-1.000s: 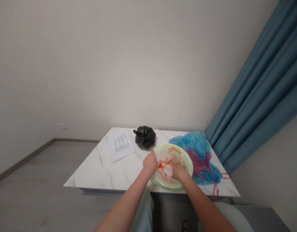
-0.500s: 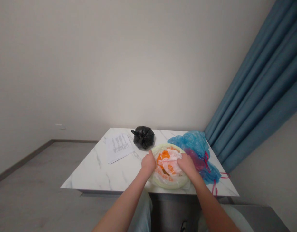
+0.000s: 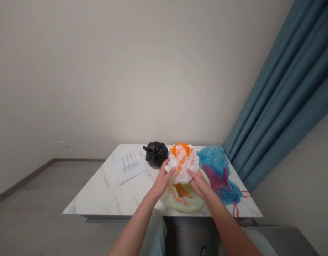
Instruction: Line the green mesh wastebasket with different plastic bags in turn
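Note:
A crumpled white plastic bag with orange print (image 3: 183,161) is held up between both hands. My left hand (image 3: 164,177) grips its left side, thumb on the front. At its lower right, my right hand (image 3: 199,182) pinches it between thumb and fingers. Under the bag stands a round pale-green bin (image 3: 205,202), its rim partly hidden by my hands and the bag. A translucent liner with orange print (image 3: 177,197) lies inside and over the rim of this bin.
A knotted black plastic bag (image 3: 155,154) sits on the white marbled table (image 3: 110,195), beside printed paper sheets (image 3: 129,166). Blue plastic bags (image 3: 213,158) and a pink-red bag (image 3: 212,177) with red drawstrings lie at the right. A blue curtain (image 3: 281,96) hangs beyond them.
Both hands have lifted the crumpled white bag up and away from the bin's mouth. More of the liner inside the bin now shows. The view has shifted slightly.

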`<state>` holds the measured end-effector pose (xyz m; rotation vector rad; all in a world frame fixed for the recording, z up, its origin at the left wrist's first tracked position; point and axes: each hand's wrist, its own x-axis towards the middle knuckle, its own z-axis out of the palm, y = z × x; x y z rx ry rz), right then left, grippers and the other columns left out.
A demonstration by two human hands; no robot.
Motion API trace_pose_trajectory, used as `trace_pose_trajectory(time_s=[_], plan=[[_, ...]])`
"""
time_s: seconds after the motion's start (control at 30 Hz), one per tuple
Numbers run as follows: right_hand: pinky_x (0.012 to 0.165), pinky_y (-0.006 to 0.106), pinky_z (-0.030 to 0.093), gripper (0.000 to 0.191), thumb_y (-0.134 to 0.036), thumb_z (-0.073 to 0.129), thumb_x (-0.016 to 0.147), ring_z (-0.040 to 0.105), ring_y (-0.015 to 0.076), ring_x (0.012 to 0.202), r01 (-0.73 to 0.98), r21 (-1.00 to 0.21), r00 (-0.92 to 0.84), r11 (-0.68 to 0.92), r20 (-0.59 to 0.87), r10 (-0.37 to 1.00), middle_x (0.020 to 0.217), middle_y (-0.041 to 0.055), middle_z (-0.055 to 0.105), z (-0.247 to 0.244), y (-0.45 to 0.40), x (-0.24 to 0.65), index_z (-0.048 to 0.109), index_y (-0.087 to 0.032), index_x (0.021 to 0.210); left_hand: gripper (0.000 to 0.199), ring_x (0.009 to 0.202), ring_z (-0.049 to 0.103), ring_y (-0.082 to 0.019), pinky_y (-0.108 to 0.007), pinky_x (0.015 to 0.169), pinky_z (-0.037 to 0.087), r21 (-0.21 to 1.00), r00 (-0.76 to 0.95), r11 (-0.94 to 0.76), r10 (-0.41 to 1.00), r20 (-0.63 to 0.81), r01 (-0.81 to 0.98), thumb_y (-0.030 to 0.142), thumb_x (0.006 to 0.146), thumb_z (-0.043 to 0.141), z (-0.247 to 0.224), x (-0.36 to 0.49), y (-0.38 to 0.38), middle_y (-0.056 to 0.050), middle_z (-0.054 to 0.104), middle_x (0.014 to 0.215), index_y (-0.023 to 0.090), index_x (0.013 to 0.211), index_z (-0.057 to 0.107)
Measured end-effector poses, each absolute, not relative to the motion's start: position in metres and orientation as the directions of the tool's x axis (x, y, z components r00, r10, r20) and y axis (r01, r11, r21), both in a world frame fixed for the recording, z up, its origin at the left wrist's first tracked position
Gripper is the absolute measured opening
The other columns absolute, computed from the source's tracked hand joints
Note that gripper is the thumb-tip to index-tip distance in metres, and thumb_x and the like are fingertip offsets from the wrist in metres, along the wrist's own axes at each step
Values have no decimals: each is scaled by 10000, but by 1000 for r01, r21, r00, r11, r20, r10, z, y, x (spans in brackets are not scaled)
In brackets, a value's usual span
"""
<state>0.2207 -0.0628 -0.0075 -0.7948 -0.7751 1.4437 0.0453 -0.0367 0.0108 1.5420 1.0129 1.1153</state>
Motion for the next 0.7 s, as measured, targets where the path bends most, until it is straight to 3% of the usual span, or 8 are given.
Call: trace_pose_trajectory(time_s=[0.1,0.2,0.3,0.37,0.47,0.6,0.7], plan=[[1007,372,460,516,-451,587,860,567,226,1221,-316,-942,-211,-113,-47,976,1289,79,631,-4,-65,219,532,-245,1331,570,1113,603,-224,-368,955,492,964,106,-231,970,218,130,296,825,593,16,33,-42,-98,601,1276,200,1352,396],[978,337,468,462,-448,405,949,546,207,1240,64,-991,-249,-115,-127,960,1325,94,603,-7,-60,231,548,-220,1326,479,1060,619,-201,-328,924,502,938,-213,-139,953,213,319,283,842,542,12,0,-36,-90,612,1229,203,1295,410],[992,346,444,372,-348,405,939,592,212,1148,446,-894,-156,-50,-132,979,1223,104,660,-19,-52,243,662,-174,1145,484,1001,638,-223,-347,879,515,873,-439,28,872,217,487,336,836,552,-8,-46,-28,-89,628,1169,197,1284,431],[985,344,437,301,-265,459,889,622,221,1075,621,-784,-190,-1,-151,970,1125,103,702,-29,-50,245,705,-159,1026,504,1039,634,-275,-391,887,507,806,-534,204,830,158,555,359,824,574,-29,-73,-25,-127,641,1138,166,1275,457],[934,313,448,321,-191,497,830,637,221,1046,727,-680,-305,93,-198,931,1143,91,704,-42,-51,240,705,-178,1074,593,1124,602,-355,-439,905,489,691,-585,423,811,0,586,401,830,569,-67,-100,-27,-230,619,1175,93,1321,445],[889,297,451,354,-168,492,816,642,220,1037,815,-564,-317,136,-236,919,1159,82,700,-48,-44,228,695,-202,1104,840,1227,521,-430,-497,947,455,598,-568,569,793,-219,564,554,850,508,-100,-104,-33,-315,538,1266,35,1463,262],[860,283,453,315,-146,462,829,657,202,981,831,-529,-338,171,-237,911,1090,78,722,-50,-29,221,713,-191,1014,840,1330,405,-441,-540,1039,366,559,-568,504,820,-70,658,569,874,456,-93,-81,-37,-335,404,1385,31,1479,230]])
